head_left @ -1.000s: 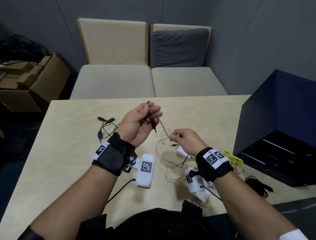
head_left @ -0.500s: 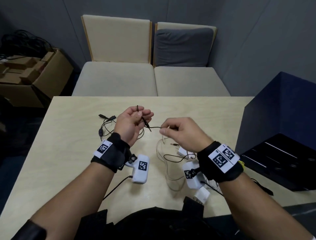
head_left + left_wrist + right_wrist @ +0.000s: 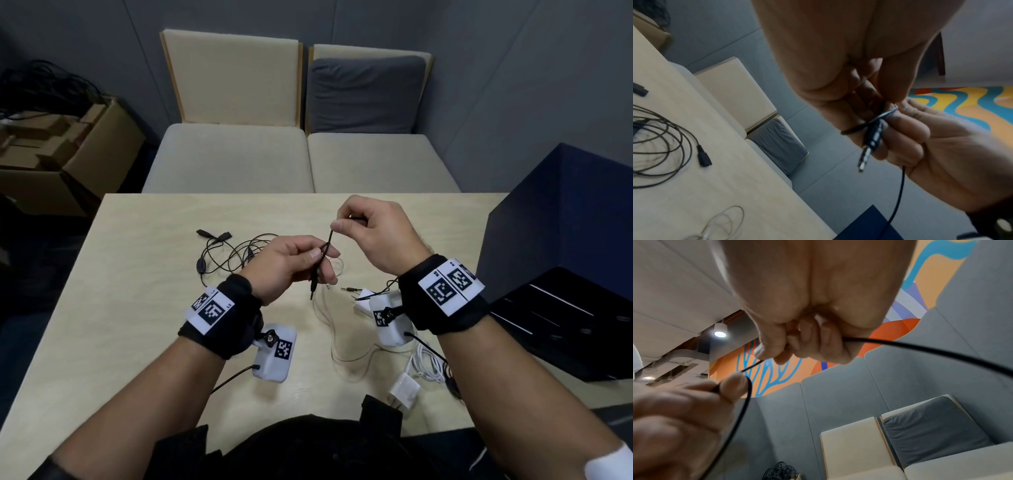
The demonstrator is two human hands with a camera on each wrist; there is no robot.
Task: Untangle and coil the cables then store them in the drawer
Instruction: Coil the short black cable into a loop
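Note:
A thin black audio cable (image 3: 328,241) runs between both hands above the table. My left hand (image 3: 320,255) pinches it just behind its jack plug (image 3: 313,286), which hangs downward; the left wrist view shows the plug (image 3: 872,139) against the fingers with a loop of cable around it. My right hand (image 3: 342,221) is higher and farther back, pinching the same cable (image 3: 920,350) between thumb and forefinger. The rest of the cable trails under my right wrist. The dark blue drawer cabinet (image 3: 561,240) stands at the right with a drawer (image 3: 548,318) pulled out.
On the wooden table (image 3: 137,308) lie a loosely looped black cable (image 3: 233,253) at the left, a clear cable (image 3: 337,346) in the middle and a white charger with its cable (image 3: 404,390) near the front. Two cushioned chairs (image 3: 233,154) stand behind the table.
My right hand has risen and moved back to the right, drawing the black cable up. My left hand has turned over, so the plug now hangs below it.

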